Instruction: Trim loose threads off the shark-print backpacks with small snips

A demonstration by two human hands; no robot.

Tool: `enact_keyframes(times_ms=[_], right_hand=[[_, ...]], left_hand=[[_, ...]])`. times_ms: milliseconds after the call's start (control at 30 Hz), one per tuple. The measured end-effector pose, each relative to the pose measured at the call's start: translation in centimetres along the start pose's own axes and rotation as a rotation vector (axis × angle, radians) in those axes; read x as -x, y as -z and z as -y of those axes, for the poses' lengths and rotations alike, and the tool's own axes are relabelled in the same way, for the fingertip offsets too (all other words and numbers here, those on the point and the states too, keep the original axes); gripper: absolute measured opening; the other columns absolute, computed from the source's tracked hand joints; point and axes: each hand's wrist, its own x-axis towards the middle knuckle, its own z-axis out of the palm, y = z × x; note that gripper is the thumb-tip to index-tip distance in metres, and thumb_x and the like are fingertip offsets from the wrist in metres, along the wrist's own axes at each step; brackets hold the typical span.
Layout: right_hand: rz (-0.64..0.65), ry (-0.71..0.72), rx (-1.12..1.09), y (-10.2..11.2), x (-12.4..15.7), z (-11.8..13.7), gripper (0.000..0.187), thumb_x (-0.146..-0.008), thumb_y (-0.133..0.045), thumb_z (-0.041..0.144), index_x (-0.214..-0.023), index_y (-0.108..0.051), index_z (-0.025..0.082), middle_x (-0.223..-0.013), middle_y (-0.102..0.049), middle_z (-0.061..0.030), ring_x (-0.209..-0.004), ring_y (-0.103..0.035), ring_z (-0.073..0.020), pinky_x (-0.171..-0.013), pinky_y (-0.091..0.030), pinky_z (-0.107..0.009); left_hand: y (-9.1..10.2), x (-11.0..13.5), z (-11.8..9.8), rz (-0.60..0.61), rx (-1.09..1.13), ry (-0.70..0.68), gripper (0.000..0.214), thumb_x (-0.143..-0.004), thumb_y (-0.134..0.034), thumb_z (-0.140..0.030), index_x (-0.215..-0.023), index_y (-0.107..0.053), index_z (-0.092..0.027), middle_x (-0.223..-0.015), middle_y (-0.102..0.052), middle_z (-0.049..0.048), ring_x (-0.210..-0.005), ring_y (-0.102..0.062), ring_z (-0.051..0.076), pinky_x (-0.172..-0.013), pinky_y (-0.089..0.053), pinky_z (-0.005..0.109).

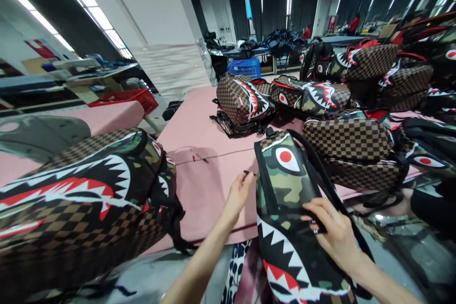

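Note:
A camouflage backpack (290,209) with a shark mouth and a red eye leans against the front edge of the pink table (206,166). My left hand (239,193) is pinched on a small dark zipper pull at the bag's left side. My right hand (333,230) lies on the bag's front, fingers closed on another zipper pull or a strap end; I cannot make out which.
A big checkered shark-mouth backpack (81,199) fills the left foreground. More such backpacks (347,149) are piled across the table's far and right side. A blue crate (245,67) and a red basket (133,97) stand behind. People in red stand far back.

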Motion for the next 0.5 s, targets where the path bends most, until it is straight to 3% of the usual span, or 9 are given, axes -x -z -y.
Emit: enact_keyframes(times_ms=[133, 233, 367, 500], right_hand=[[-0.050, -0.015, -0.089, -0.6, 1.5, 0.6, 0.043, -0.070, -0.036, -0.002, -0.100, -0.058, 0.018, -0.095, -0.058, -0.0079, -0.073, -0.062, -0.0128, -0.060, -0.050, -0.022], [-0.084, -0.057, -0.166, -0.5, 1.6, 0.6, 0.038, -0.072, -0.036, -0.001, -0.094, -0.059, 0.019, -0.087, -0.057, -0.0059, -0.066, -0.060, -0.0113, -0.056, -0.048, -0.020], [-0.130, -0.109, -0.281, 0.5, 2.0, 0.8, 0.030, -0.077, -0.038, 0.003, -0.092, -0.059, 0.020, -0.075, -0.054, -0.0029, -0.063, -0.057, -0.0120, -0.053, -0.046, -0.020], [-0.186, -0.079, -0.326, 2.0, 4.4, 1.7, 0.026, -0.079, -0.040, 0.006, -0.088, -0.059, 0.021, -0.070, -0.052, -0.0020, -0.057, -0.055, -0.0121, -0.048, -0.044, -0.020]], left_hand=[[-0.6, -7.0, -4.9, 0.105, 0.031, 0.181, 0.053, -0.073, -0.052, -0.064, -0.080, -0.063, -0.013, -0.076, -0.064, 0.0067, -0.071, -0.057, 0.017, -0.058, -0.042, 0.024], [-2.0, -9.3, -7.3, 0.163, 0.021, 0.292, 0.046, -0.067, -0.061, -0.060, -0.067, -0.058, -0.014, -0.052, -0.055, 0.0009, -0.048, -0.049, 0.012, -0.045, -0.034, 0.021], [-3.0, -8.4, -8.1, 0.185, 0.012, 0.270, 0.040, -0.063, -0.066, -0.053, -0.058, -0.050, -0.016, -0.038, -0.039, -0.0057, -0.033, -0.034, 0.007, -0.037, -0.021, 0.018], [-3.6, -5.0, -9.7, 0.191, 0.078, 0.193, 0.040, -0.061, -0.065, -0.049, -0.055, -0.040, -0.018, -0.036, -0.029, -0.0095, -0.031, -0.024, 0.004, -0.035, -0.016, 0.017]])
